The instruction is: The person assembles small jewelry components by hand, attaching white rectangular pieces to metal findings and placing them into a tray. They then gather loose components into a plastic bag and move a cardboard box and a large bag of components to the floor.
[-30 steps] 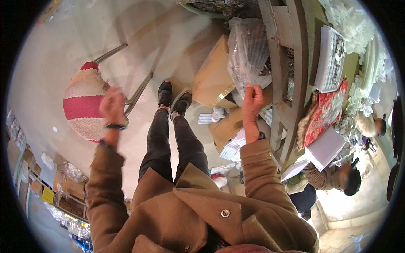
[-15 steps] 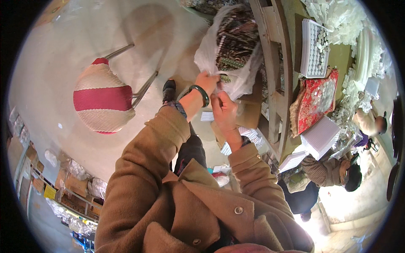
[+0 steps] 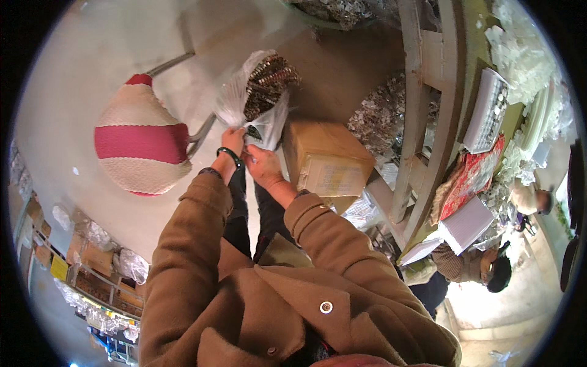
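Observation:
A clear plastic bag [image 3: 229, 107] hangs in front of me, packed with dark brown, bristly-looking strips [image 3: 263, 85] whose kind I cannot make out. My left hand [image 3: 231, 142], with a dark bangle at the wrist, is closed on the bag's near edge. Close beside it my right hand [image 3: 263, 166] also has its fingers closed on the gathered plastic. A small dark green patch [image 3: 253, 132] shows inside the bag just beyond my fingers. The fingertips are partly hidden by the plastic.
A cardboard box [image 3: 333, 159] stands right of the bag, before the wooden frame [image 3: 422, 122] of a worktable. A padded stool [image 3: 142, 137] is on the left. Trays [image 3: 486, 110] and a red cloth [image 3: 468, 177] lie on the table. A co-worker [image 3: 477, 266] is at the right.
Both hands and the bag have moved left and nearer to me, away from the table. The cardboard box, mostly hidden before, now shows. Both hands keep hold of the bag.

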The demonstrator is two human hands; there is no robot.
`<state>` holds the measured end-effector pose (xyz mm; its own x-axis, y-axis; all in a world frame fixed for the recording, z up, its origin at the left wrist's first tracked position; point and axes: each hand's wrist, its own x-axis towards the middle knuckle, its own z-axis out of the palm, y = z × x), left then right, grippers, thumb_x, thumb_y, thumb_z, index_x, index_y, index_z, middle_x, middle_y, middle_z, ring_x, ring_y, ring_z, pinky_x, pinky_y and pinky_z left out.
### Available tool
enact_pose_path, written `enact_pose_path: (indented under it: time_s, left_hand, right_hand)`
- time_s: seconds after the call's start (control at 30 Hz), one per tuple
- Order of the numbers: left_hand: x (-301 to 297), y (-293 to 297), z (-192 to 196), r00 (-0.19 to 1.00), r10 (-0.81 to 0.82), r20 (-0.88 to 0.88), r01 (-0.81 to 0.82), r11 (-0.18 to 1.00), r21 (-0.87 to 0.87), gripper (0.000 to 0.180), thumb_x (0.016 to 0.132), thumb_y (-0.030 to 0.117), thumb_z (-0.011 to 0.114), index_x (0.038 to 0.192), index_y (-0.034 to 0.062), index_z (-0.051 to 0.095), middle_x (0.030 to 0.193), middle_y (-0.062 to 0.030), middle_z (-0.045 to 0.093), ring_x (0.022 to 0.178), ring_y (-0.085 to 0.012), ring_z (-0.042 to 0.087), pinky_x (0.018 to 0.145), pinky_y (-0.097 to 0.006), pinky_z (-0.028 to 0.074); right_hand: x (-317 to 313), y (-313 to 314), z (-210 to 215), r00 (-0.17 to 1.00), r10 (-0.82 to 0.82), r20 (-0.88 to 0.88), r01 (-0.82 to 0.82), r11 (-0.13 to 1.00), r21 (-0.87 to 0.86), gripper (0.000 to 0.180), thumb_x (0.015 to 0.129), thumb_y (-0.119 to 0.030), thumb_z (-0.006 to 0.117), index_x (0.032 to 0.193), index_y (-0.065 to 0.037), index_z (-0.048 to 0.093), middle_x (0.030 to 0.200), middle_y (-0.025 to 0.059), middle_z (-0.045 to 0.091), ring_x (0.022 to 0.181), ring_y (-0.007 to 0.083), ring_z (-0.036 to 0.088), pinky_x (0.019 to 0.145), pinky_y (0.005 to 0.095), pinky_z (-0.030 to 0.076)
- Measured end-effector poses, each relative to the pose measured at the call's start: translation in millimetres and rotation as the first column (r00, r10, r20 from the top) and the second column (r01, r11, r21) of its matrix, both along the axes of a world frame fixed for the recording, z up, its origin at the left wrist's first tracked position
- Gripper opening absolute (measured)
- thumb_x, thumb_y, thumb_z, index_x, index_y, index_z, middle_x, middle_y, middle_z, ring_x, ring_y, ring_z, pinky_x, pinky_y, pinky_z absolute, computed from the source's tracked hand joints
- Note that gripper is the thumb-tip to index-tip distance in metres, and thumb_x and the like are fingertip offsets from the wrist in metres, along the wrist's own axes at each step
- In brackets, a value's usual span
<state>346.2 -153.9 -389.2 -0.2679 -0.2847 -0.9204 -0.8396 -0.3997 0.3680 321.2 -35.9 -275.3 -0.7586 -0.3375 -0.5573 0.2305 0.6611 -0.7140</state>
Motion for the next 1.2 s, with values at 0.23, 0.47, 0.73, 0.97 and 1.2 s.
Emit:
enact_pose_path:
  time_s: [0.23, 0.47, 0.73, 0.97, 1.2]
  left_hand:
    - [29, 33, 24, 0.866, 0.496, -0.068, -0.485, 0.865, 0.13, 0.02, 0.09, 0.012, 0.057, 0.106, 0.0018, 0.064, 0.089, -0.0022, 0.064, 0.073, -0.0127, 0.058, 0.065, -0.028, 0.048]
    - [48, 59, 38, 0.833, 0.549, -0.071, -0.548, 0.836, 0.034, 0.021, 0.086, 0.015, 0.069, 0.103, 0.0032, 0.067, 0.078, 0.0053, 0.059, 0.062, -0.0048, 0.048, 0.056, -0.021, 0.037]
    - [46, 56, 48, 0.856, 0.514, -0.055, -0.51, 0.857, 0.069, 0.033, 0.087, 0.01, 0.065, 0.117, -0.0034, 0.062, 0.106, -0.0039, 0.065, 0.093, -0.0106, 0.059, 0.085, -0.024, 0.045]
    - [45, 47, 54, 0.838, 0.545, 0.036, -0.546, 0.835, 0.065, 0.027, 0.086, 0.008, 0.064, 0.111, -0.0025, 0.063, 0.103, -0.0031, 0.066, 0.091, -0.0105, 0.059, 0.084, -0.025, 0.044]
    - [34, 34, 57, 0.731, 0.676, 0.093, -0.674, 0.693, 0.255, 0.033, 0.084, 0.007, 0.063, 0.115, -0.0019, 0.062, 0.102, -0.0045, 0.067, 0.093, -0.013, 0.061, 0.084, -0.026, 0.046]
  right_hand:
    - [-12, 43, -20, 0.993, -0.09, -0.073, 0.074, 0.977, -0.198, 0.021, 0.092, -0.021, 0.059, 0.085, -0.002, 0.065, 0.085, 0.0142, 0.066, 0.077, 0.0305, 0.065, 0.069, 0.0393, 0.051]
    - [-101, 98, -153, 0.901, -0.382, -0.204, 0.4, 0.915, 0.053, 0.017, 0.094, -0.015, 0.057, 0.098, -0.002, 0.066, 0.086, 0.0045, 0.066, 0.07, 0.0139, 0.06, 0.068, 0.0298, 0.05]
    - [-215, 67, -266, 0.871, 0.181, -0.456, -0.01, 0.936, 0.353, 0.022, 0.093, -0.017, 0.053, 0.109, -0.01, 0.067, 0.111, 0.0125, 0.066, 0.099, 0.038, 0.06, 0.086, 0.0477, 0.048]
    - [-248, 20, -350, 0.66, 0.636, -0.399, -0.489, 0.767, 0.414, 0.025, 0.091, -0.012, 0.054, 0.11, -0.019, 0.069, 0.119, 0.009, 0.063, 0.107, 0.0381, 0.058, 0.085, 0.0493, 0.05]
    - [-288, 31, -325, 0.552, 0.814, -0.18, -0.76, 0.58, 0.295, 0.015, 0.087, -0.022, 0.059, 0.093, -0.011, 0.066, 0.087, 0.0135, 0.064, 0.085, 0.0363, 0.062, 0.073, 0.0456, 0.049]
